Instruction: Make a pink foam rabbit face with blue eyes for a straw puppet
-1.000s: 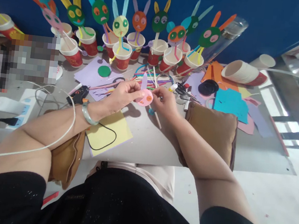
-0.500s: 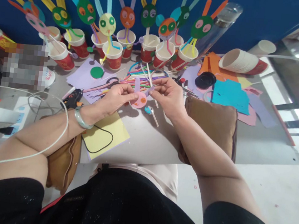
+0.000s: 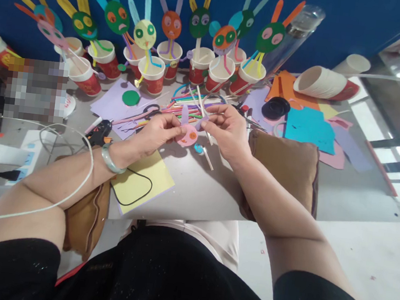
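Observation:
My left hand [image 3: 162, 129] pinches the left edge of a round pink paper face [image 3: 188, 138] that has orange eye pieces and an upright purple ear [image 3: 185, 114]. At the face's upper right, my right hand [image 3: 226, 128] holds a second purple ear [image 3: 200, 122] between thumb and fingers. Just below the hands, a small blue round piece [image 3: 199, 148] and a short white stick [image 3: 207, 158] lie on the table. Behind the hands is a pile of coloured pipe cleaners [image 3: 187, 101] with white sticks across it.
Red paper cups [image 3: 153, 79] carrying paper animal heads line the back. A green disc [image 3: 131, 98], a black glue gun [image 3: 99, 132] and yellow paper [image 3: 142, 182] lie left. Blue paper [image 3: 310, 129] and a brown cushion [image 3: 284, 174] are right; stacked cups [image 3: 323, 82] lie behind.
The whole view has shifted slightly. Both hands keep their hold on the pink face and purple ear, with almost no movement.

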`<action>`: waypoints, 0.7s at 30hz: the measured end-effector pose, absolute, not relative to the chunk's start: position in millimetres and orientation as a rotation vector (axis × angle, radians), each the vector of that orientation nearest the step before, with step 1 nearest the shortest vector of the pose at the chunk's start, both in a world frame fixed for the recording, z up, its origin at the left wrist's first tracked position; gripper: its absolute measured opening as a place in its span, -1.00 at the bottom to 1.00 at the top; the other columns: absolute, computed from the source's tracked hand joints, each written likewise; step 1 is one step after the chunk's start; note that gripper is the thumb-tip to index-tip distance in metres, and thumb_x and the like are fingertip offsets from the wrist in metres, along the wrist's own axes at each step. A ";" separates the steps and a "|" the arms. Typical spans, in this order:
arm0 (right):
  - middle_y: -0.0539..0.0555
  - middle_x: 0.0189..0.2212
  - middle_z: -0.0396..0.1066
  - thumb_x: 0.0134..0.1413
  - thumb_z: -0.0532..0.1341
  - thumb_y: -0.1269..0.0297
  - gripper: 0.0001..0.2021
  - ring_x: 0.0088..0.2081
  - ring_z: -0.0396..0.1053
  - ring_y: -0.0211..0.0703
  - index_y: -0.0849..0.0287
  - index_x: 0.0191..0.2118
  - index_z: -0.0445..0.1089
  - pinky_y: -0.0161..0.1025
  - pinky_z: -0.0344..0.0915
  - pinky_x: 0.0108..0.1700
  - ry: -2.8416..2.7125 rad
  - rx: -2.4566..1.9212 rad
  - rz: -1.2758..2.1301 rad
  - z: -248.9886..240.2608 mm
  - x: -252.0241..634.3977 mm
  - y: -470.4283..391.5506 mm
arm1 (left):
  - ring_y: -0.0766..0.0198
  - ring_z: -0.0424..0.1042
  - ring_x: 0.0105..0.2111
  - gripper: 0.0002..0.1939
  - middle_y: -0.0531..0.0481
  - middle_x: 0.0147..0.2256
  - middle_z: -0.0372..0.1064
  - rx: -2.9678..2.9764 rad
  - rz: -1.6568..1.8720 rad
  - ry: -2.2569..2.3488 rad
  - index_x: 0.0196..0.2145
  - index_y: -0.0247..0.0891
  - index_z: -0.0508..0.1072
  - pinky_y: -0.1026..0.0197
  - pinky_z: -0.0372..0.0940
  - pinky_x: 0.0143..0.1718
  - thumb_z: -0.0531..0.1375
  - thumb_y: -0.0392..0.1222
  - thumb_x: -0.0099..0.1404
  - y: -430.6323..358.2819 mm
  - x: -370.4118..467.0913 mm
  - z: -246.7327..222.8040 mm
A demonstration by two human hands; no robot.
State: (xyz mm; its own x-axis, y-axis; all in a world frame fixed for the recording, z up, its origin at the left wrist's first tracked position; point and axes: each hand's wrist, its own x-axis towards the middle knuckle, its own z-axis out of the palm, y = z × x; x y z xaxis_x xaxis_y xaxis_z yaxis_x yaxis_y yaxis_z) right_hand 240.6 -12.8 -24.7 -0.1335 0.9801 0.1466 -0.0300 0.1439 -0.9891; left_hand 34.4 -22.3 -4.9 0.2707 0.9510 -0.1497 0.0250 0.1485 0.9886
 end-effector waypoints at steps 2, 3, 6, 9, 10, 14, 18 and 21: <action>-0.07 -0.40 0.50 0.02 0.46 0.22 -0.66 -0.34 0.55 -0.21 0.06 -0.12 0.38 -0.21 0.49 -0.23 -1.354 -1.019 1.203 -23.8 240.2 -13.2 | 0.44 0.22 -0.59 -0.75 0.14 -0.61 0.30 1.225 0.894 1.063 -0.53 -0.23 0.35 0.31 0.13 -0.51 0.38 -0.20 0.09 -22.6 34.3 -5.7; -0.07 -0.40 0.50 0.02 0.46 0.22 -0.66 -0.34 0.55 -0.21 0.07 -0.12 0.38 -0.21 0.49 -0.22 -1.352 -1.018 1.199 -23.3 239.9 -13.5 | 0.45 0.22 -0.59 -0.74 0.14 -0.61 0.30 1.229 0.893 1.057 -0.54 -0.23 0.35 0.31 0.13 -0.51 0.39 -0.18 0.08 -22.8 34.2 -6.1; -0.07 -0.41 0.48 0.03 0.46 0.22 -0.66 -0.34 0.54 -0.20 0.06 -0.13 0.37 -0.20 0.48 -0.23 -1.354 -1.024 1.196 -22.3 239.1 -14.0 | 0.44 0.24 -0.59 -0.71 0.13 -0.60 0.33 1.229 0.885 1.050 -0.53 -0.23 0.36 0.30 0.14 -0.51 0.43 -0.14 0.03 -22.8 33.9 -6.9; -0.07 -0.41 0.46 0.04 0.45 0.19 -0.67 -0.34 0.52 -0.19 0.04 -0.13 0.37 -0.20 0.46 -0.26 -1.374 -1.048 1.193 -22.3 238.8 -14.2 | 0.43 0.25 -0.58 -0.68 0.12 -0.58 0.35 1.229 0.872 1.040 -0.52 -0.24 0.38 0.30 0.15 -0.50 0.46 -0.10 0.00 -22.3 33.8 -8.1; -0.06 -0.41 0.45 0.04 0.45 0.18 -0.67 -0.34 0.52 -0.19 0.04 -0.12 0.37 -0.20 0.46 -0.27 -1.382 -1.057 1.190 -22.4 238.8 -14.2 | 0.43 0.25 -0.57 -0.67 0.12 -0.58 0.35 1.231 0.868 1.038 -0.52 -0.24 0.38 0.30 0.15 -0.50 0.46 -0.09 0.01 -22.1 33.7 -8.6; -0.06 -0.39 0.43 0.06 0.45 0.15 -0.66 -0.34 0.50 -0.20 0.04 -0.11 0.37 -0.21 0.46 -0.26 -1.397 -1.064 1.189 -23.1 239.3 -14.0 | 0.43 0.24 -0.56 -0.68 0.11 -0.57 0.35 1.234 0.868 1.045 -0.52 -0.23 0.37 0.30 0.15 -0.50 0.44 -0.09 0.03 -21.7 33.6 -11.1; -0.06 -0.40 0.43 0.06 0.46 0.15 -0.65 -0.35 0.50 -0.21 0.05 -0.10 0.37 -0.22 0.46 -0.26 -1.397 -1.051 1.205 -22.7 239.4 -14.2 | 0.43 0.25 -0.57 -0.69 0.10 -0.57 0.37 1.235 0.866 1.025 -0.53 -0.24 0.37 0.31 0.15 -0.50 0.45 -0.12 0.03 -21.8 33.5 -12.3; -0.06 -0.40 0.45 0.05 0.46 0.16 -0.66 -0.35 0.50 -0.22 0.06 -0.11 0.39 -0.22 0.46 -0.26 -1.391 -1.050 1.207 -22.1 239.1 -14.9 | 0.44 0.25 -0.58 -0.68 0.10 -0.58 0.37 1.228 0.865 1.010 -0.54 -0.24 0.37 0.32 0.14 -0.50 0.46 -0.14 0.01 -22.0 32.9 -12.7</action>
State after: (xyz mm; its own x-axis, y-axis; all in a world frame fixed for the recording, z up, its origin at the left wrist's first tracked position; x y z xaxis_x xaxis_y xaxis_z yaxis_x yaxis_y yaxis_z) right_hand 239.1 -14.9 -22.1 -0.1491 0.9802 0.1304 0.0092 0.1332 -0.9910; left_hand 32.9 -22.0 -12.7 0.3325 0.9325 -0.1409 0.0034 0.1483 0.9889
